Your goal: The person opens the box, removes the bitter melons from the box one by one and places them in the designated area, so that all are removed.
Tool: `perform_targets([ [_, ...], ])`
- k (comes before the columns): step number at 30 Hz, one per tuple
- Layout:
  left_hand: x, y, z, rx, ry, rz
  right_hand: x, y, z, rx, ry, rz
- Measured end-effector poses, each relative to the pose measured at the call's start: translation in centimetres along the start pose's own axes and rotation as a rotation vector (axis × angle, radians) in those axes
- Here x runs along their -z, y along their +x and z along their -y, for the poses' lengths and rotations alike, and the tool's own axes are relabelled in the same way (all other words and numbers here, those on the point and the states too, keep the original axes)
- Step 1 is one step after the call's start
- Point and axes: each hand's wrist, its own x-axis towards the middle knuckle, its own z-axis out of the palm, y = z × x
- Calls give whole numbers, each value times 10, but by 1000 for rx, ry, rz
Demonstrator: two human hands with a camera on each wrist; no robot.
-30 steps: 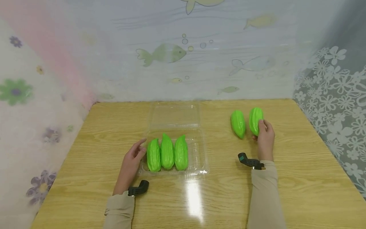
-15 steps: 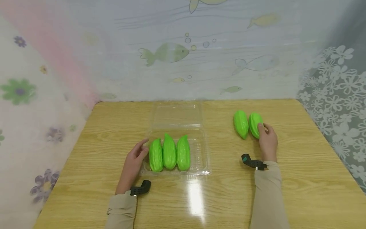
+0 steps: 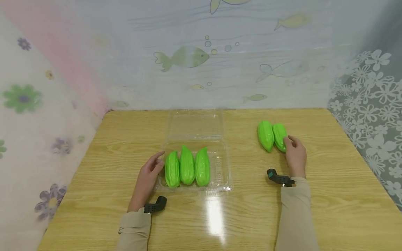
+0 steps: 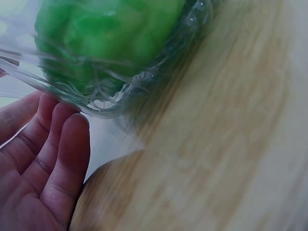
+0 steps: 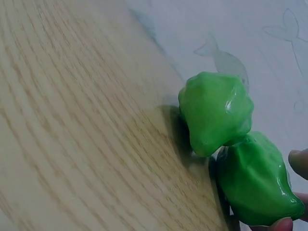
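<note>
My left hand (image 3: pixel 151 171) rests at the left side of an open clear plastic clamshell box (image 3: pixel 226 170). In the left wrist view its fingers (image 4: pixel 72 144) lie relaxed, fingertips right at the box's edge. Three green bitter melons stand side by side in the box: a left one (image 3: pixel 172 169), a middle one (image 3: pixel 187 165) and a right one (image 3: pixel 202 167). At the back right my right hand (image 3: pixel 296 155) holds another bitter melon (image 5: pixel 255 180) low at the table, its fingers around the near end. This melon leans against one more loose bitter melon (image 5: pixel 216 110).
The box's lid (image 3: pixel 195 123) lies folded back toward the wall. A wooden table (image 3: pixel 245 212) carries everything and meets a wall (image 3: pixel 132 62) with fish drawings behind. Each wrist wears a black camera mount, left (image 3: pixel 156 205) and right (image 3: pixel 277 177).
My right hand has lowered its bitter melon toward the table and moved it against the loose one. The left hand keeps its place at the box. The head view has shifted slightly.
</note>
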Motion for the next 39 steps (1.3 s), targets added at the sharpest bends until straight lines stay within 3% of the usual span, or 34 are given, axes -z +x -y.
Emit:
perform_targets([
  [4, 0, -6, -17, 3, -1, -4, 0, 1, 0, -15, 49, -48],
  [12, 1, -6, -20, 4, -27, -2, 5, 1, 5, 56, 122, -226],
  [17, 0, -6, -21, -1, -30, 2, 9, -3, 11, 145, 332, -259],
  [21, 1, -7, -21, 6, -23, 0, 10, -8, 19, 182, 496, -240],
  [25, 2, -8, -21, 13, -11, -2, 10, -13, 27, 217, 545, -187],
  [33, 3, -8, -22, 12, -21, -1, 5, -18, 38, 303, 552, -71],
  [39, 3, -9, -24, 14, -8, -8, 3, -20, 42, 315, 399, 12],
])
